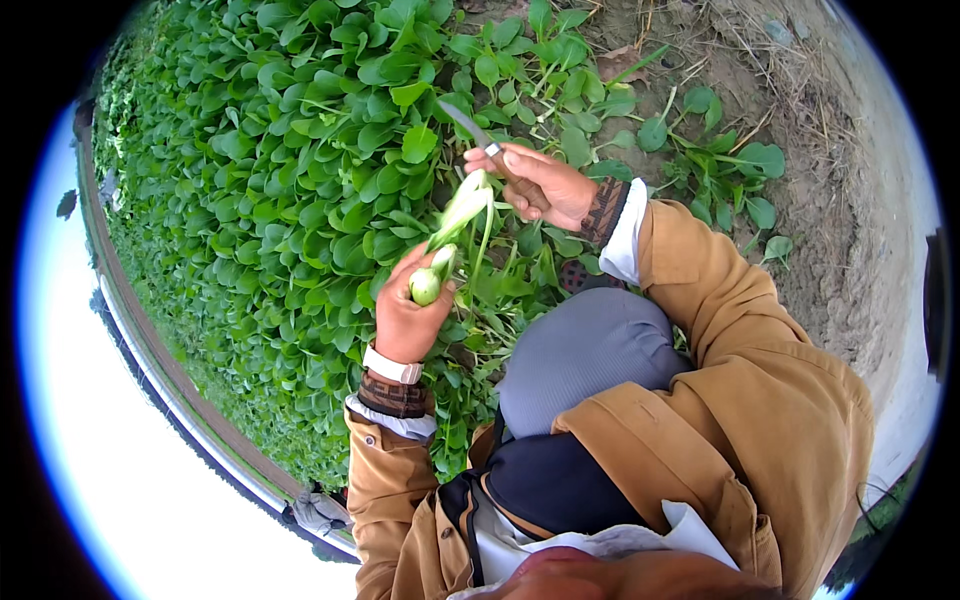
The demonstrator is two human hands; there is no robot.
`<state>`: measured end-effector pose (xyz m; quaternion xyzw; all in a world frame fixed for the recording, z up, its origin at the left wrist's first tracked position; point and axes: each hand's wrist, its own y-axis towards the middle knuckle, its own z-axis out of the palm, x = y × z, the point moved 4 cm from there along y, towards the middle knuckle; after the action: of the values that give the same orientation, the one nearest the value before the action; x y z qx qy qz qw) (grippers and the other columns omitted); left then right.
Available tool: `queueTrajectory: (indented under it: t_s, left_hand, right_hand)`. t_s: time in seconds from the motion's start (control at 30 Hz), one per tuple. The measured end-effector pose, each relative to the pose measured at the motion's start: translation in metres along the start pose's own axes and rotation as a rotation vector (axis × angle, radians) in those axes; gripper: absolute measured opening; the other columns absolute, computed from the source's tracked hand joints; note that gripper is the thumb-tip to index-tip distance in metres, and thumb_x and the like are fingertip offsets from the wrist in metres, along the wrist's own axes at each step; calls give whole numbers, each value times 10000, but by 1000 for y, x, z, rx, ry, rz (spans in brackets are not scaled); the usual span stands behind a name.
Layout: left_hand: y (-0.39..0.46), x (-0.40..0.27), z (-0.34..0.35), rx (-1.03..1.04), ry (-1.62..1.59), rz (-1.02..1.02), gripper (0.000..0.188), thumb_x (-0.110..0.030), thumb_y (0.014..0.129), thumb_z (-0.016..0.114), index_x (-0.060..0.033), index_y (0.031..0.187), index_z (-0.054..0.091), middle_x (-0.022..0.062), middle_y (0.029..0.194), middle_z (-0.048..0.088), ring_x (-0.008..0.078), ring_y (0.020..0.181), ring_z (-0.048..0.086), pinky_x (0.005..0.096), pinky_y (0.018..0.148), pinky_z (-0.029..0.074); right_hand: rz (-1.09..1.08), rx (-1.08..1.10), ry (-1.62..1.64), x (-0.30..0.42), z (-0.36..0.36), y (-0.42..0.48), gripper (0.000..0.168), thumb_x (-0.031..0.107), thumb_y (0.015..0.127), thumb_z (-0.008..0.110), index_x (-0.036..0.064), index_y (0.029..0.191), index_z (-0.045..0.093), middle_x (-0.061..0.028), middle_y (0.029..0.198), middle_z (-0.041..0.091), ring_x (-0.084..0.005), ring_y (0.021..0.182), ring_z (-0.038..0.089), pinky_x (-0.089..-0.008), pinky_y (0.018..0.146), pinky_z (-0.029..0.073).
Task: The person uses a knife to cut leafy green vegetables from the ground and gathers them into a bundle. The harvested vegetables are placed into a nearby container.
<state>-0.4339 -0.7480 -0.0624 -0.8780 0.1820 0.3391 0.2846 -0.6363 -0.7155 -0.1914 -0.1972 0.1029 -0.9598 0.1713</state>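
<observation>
My left hand (414, 307) is closed around a few leafy green plants, bok choy by their look. Two pale rounded bases (427, 283) stick out of this fist near the thumb. Another bok choy (466, 206) slants up from the hand, its whitish base beside my right fingers; whether they touch it I cannot tell. In my right hand (544, 184) is a knife with a wooden handle (525, 187), a metal collar and a blade (463, 122) angled up and left over the crop. The leaf ends in my left grip are mostly hidden.
A dense bed of leafy greens (300, 165) spreads ahead and left. Sparser plants (720, 150) and dry straw lie on bare soil (810, 225) at right. My bent grey-clad knee (592, 352) is close below my right forearm. A person (319, 510) appears far off at lower left.
</observation>
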Motion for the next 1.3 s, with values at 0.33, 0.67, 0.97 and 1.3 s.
queueTrajectory:
  t_s: [0.33,0.67,0.97,1.3]
  left_hand:
    - [4,5,17,-4,-525,-263,607,-31,824,687,17,1366,418,62,1159,602,131,1027,579,258,885,478]
    - [78,23,56,97,146,6,573,-81,726,695,-43,1269,517,157,1083,648,248,947,651,341,846,503]
    - [114,88,38,177,1230,-48,238,-108,860,515,-110,1088,582,73,1265,539,258,776,678,402,689,522]
    - [99,100,43,165,1188,-28,333,-93,857,520,-83,1185,573,42,1311,531,237,821,678,390,706,517]
  right_hand:
    - [-118,-379,-459,13,22,-5,374,151,811,754,61,1065,495,11,843,540,-24,514,439,-174,428,353]
    - [78,-407,-562,-24,-18,8,420,448,957,453,38,1029,504,-35,729,509,-145,579,531,-304,481,433]
    - [-88,-247,-1548,-29,-38,57,432,109,852,488,40,1278,483,-222,934,614,-399,904,598,-472,794,475]
    - [-49,-196,-1955,-45,-42,106,563,56,822,476,75,1381,421,-203,963,654,-358,847,652,-447,697,524]
